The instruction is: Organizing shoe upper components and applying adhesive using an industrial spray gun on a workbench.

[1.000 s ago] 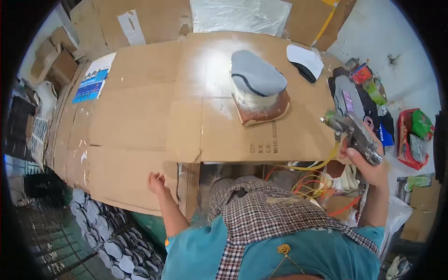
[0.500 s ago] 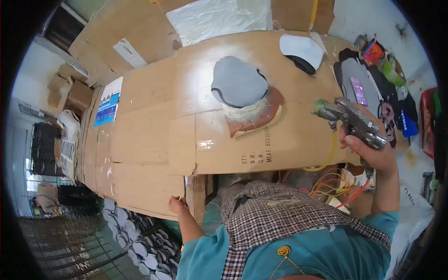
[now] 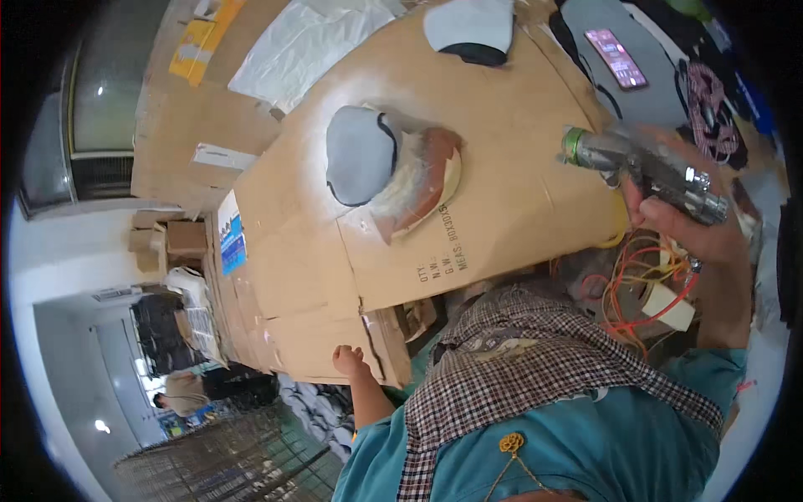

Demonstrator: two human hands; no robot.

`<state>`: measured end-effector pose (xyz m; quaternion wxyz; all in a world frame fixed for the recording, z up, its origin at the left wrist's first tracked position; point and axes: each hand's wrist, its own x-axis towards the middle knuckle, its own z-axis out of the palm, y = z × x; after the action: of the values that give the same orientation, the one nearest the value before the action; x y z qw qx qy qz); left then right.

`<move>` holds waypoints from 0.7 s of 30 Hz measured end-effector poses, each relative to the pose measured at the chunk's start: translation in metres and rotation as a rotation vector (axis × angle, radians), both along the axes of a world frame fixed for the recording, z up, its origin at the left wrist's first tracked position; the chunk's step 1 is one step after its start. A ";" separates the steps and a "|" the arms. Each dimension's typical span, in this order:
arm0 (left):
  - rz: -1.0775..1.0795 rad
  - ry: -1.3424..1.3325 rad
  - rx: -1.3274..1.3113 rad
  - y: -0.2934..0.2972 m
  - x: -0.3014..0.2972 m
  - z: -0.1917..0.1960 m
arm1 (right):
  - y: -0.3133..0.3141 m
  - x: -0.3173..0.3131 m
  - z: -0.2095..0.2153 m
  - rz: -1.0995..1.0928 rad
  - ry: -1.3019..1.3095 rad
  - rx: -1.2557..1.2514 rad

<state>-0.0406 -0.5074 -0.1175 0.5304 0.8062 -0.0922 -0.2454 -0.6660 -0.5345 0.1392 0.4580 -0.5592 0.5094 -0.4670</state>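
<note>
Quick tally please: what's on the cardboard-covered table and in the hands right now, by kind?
Spray gun, in right hand: 1
Grey shoe pieces: 2, one on the stand, one at the far edge
Stand: 1
Phone: 1
Left hand holds nothing, at the cardboard edge.
Total: 5

A work table [image 3: 519,209] covered with flattened cardboard sheets is carrying everything here. Near its middle a grey shoe upper [image 3: 358,155] is lying on a reddish-brown, spray-stained cardboard scrap [image 3: 428,171]. At the far edge another grey piece with a black rim [image 3: 468,29] is resting. Toward the right, a phone with a lit screen [image 3: 617,58] is lying on a grey mat [image 3: 661,92]. A blue-printed label [image 3: 232,243] is sitting on the cardboard at the left.
</note>
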 end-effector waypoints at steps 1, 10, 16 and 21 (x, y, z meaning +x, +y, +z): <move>-0.023 -0.031 0.020 -0.006 -0.002 0.005 | 0.006 -0.009 -0.003 -0.012 0.029 -0.017; -0.225 -0.194 0.053 -0.063 -0.049 0.037 | 0.052 -0.036 -0.019 0.154 0.009 -0.027; -0.346 -0.140 0.022 -0.079 -0.058 0.023 | 0.071 -0.012 -0.004 -0.211 -0.022 0.018; -0.347 -0.080 -0.049 -0.077 -0.039 0.009 | 0.077 0.017 0.019 -0.142 0.151 -0.004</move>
<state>-0.0794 -0.5840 -0.1083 0.4955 0.7742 -0.2567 -0.2986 -0.6486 -0.4570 0.1582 0.3827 -0.5563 0.5799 -0.4559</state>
